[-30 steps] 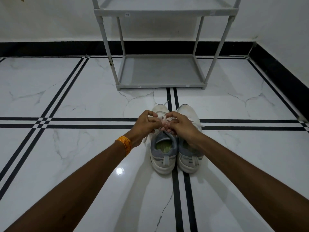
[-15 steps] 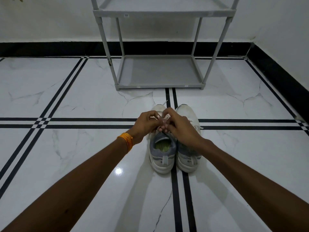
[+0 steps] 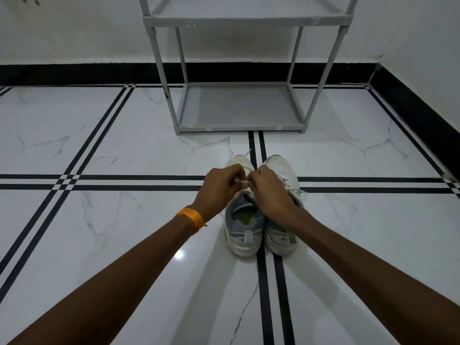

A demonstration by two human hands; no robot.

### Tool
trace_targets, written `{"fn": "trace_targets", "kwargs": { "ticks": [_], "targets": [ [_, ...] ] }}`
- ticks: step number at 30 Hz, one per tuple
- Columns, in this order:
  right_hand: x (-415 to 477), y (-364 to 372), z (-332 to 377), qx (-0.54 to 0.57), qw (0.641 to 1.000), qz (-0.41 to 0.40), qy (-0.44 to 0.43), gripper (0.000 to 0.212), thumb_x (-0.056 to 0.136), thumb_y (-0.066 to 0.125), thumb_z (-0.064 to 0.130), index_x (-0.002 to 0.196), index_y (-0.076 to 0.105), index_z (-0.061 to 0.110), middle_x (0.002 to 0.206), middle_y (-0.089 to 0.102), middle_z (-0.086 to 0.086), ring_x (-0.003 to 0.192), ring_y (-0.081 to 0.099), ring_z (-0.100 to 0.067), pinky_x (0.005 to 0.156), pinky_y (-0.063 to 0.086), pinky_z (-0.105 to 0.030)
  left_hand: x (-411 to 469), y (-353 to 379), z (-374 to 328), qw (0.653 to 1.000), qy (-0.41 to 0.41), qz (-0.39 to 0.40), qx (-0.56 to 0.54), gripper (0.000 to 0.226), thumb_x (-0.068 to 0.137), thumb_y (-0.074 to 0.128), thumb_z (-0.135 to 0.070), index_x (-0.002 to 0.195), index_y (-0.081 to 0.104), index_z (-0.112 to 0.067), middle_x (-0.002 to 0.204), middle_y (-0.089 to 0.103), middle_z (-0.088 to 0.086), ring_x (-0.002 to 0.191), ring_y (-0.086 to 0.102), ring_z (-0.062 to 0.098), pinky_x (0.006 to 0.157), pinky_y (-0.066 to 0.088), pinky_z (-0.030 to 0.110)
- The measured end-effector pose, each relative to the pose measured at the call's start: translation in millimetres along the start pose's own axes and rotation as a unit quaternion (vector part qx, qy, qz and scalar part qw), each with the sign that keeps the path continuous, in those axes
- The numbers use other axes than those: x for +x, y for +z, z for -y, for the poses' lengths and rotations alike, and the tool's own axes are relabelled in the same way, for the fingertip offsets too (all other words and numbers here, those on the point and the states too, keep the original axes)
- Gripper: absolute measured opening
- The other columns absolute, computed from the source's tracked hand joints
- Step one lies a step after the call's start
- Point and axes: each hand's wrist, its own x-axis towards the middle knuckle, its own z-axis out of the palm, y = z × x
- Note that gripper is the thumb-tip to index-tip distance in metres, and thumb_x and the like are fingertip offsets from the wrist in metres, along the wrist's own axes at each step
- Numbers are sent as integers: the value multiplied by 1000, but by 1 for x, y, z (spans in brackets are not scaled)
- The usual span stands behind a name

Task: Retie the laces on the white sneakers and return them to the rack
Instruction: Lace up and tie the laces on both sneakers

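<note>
White sneakers (image 3: 261, 215) stand side by side on the marble floor (image 3: 124, 232), just in front of the grey rack (image 3: 240, 105), toes pointing toward it and heels toward the person. Both hands meet over the left shoe (image 3: 242, 227), in front of the rack's bottom shelf. Left hand (image 3: 219, 189), with an orange thread band (image 3: 193, 217) at its wrist, has its fingers pinched together on a lace (image 3: 240, 181). Right hand (image 3: 270, 192) pinches the same lace, fingertips nearly touching the left's. A loose lace end (image 3: 247, 153) lies between the toes.
</note>
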Motion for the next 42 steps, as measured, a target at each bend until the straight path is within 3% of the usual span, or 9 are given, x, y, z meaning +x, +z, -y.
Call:
{"fn": "trace_targets", "kwargs": {
  "ticks": [9,12,15,17,22,26,30,34,42],
  "targets": [
    [2,-10,-4,125,990,-12,58,22,94,60,22,89,74,6,84,68,-9,72,60,-17,67,40,-28,4,-1,-3,994,30,34,104,22,95,56,-22,106,71,-10,98,68,12,92,57,25,75,40,27],
    [0,-11,-7,102,994,-21,41,21,94,58,24,102,72,10,98,66,-10,91,60,-22,79,48,-36,10,-6,-3,990,-90,95,-49,25,97,54,-23,95,74,-7,94,69,11,87,59,23,76,45,32],
    [-2,-17,-8,64,997,-47,13,35,90,63,29,124,59,21,123,56,-5,115,47,-23,96,39,-38,12,-10,-3,947,-211,132,-202,31,99,49,-24,88,72,-7,81,66,1,77,55,14,70,45,26],
    [-3,-23,-7,-11,997,-68,-41,42,83,70,32,122,58,24,123,54,-3,114,45,-22,96,37,-37,12,-11,-2,935,-231,136,-233,32,100,47,-25,88,71,-9,76,62,-3,75,52,12,69,42,24],
    [-4,-28,4,-83,988,-67,-115,28,88,66,32,105,66,11,104,65,-9,96,55,-24,81,44,-35,13,-10,-3,939,-221,136,-225,32,99,48,-29,88,71,-10,77,62,-2,76,54,13,73,46,25],
    [-1,-29,7,-92,986,-44,-130,22,95,57,26,103,67,8,101,65,-10,95,56,-24,72,33,-28,15,-13,-3,949,-195,137,-206,32,97,53,-29,92,73,-5,77,63,1,73,54,11,70,44,23],
    [2,-32,4,0,998,-30,-63,25,91,62,37,95,67,14,92,60,0,87,52,-16,74,38,-26,11,-12,-1,944,-197,153,-217,31,98,53,-25,92,72,-2,74,60,1,70,51,12,67,42,23],
    [1,-33,4,-21,995,11,-96,26,84,71,31,102,62,14,99,64,-4,90,55,-20,77,45,-29,10,-12,-1,933,-222,144,-245,30,100,49,-25,82,70,-13,71,59,-1,70,49,13,66,42,23],
    [-2,-27,5,-37,992,-39,-112,15,88,65,21,96,61,9,94,66,-10,84,58,-25,69,43,-32,15,-14,-3,934,-220,159,-232,31,100,49,-24,81,70,-12,71,55,1,67,46,12,62,40,21]
  ]
}}
